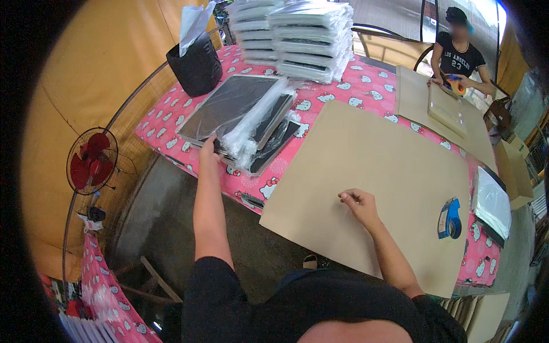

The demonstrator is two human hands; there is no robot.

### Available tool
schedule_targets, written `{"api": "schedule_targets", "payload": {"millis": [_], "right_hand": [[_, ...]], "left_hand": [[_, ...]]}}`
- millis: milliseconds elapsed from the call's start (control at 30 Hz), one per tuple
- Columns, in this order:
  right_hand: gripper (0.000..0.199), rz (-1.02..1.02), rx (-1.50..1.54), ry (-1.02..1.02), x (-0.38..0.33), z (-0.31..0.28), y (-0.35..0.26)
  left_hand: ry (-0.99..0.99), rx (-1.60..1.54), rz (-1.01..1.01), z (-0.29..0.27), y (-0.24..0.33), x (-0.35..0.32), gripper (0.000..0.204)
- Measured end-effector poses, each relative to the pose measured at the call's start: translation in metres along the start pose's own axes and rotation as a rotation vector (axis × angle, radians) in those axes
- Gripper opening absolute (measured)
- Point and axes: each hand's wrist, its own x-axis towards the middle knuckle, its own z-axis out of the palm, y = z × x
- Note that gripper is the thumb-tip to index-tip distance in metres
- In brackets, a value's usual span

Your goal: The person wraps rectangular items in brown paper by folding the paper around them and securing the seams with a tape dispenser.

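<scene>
My left hand (210, 147) reaches out to the near edge of a stack of flat black panels (229, 103) wrapped in clear plastic, its fingers closed on the top panel's edge. Bunched clear wrap (251, 128) lies along the right side of that stack. Over a large brown cardboard sheet (343, 154) in front of me hovers my right hand (361, 207), fingers curled in with nothing visible in them. Whether it touches the sheet I cannot tell. A blue tape dispenser (449, 218) sits on the sheet's right part.
Tall piles of plastic-wrapped panels (311, 43) stand at the table's back, beside a black bin (195, 66). Across the table a person (458, 60) holds an orange tape dispenser (456, 84) over a wrapped package (447, 111). White plastic sheets (490, 203) lie right; a red fan (92, 160) stands left.
</scene>
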Motion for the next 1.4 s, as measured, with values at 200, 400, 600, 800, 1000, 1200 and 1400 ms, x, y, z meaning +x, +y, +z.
{"api": "schedule_targets", "payload": {"millis": [200,400,600,800,1000,1200,1400], "right_hand": [[0.037,0.052,0.113,0.069,0.107,0.015,-0.003],[0.067,0.385,0.505,-0.362,0.177,0.046,-0.044],[0.063,0.375,0.436,-0.364,0.100,0.030,-0.059],[0.061,0.467,0.539,-0.230,0.026,0.013,-0.041],[0.072,0.087,0.444,0.089,-0.021,-0.073,-0.027],[0.087,-0.182,0.024,0.491,-0.043,-0.188,-0.071],[0.100,0.033,0.190,0.558,-0.073,-0.208,0.028]], "left_hand": [[-0.171,-0.282,-0.047,0.089,-0.102,-0.136,0.042],[-0.286,-0.216,-0.093,0.095,-0.176,-0.286,0.041],[-0.432,0.225,-0.095,-0.074,-0.129,-0.241,0.050],[-0.406,0.355,-0.390,-0.006,-0.065,-0.201,0.065],[-0.531,0.523,0.115,0.089,-0.105,-0.259,0.047],[-0.824,0.287,0.598,0.211,-0.115,-0.307,0.064],[-0.926,0.481,0.352,0.208,-0.240,-0.270,0.078]]}}
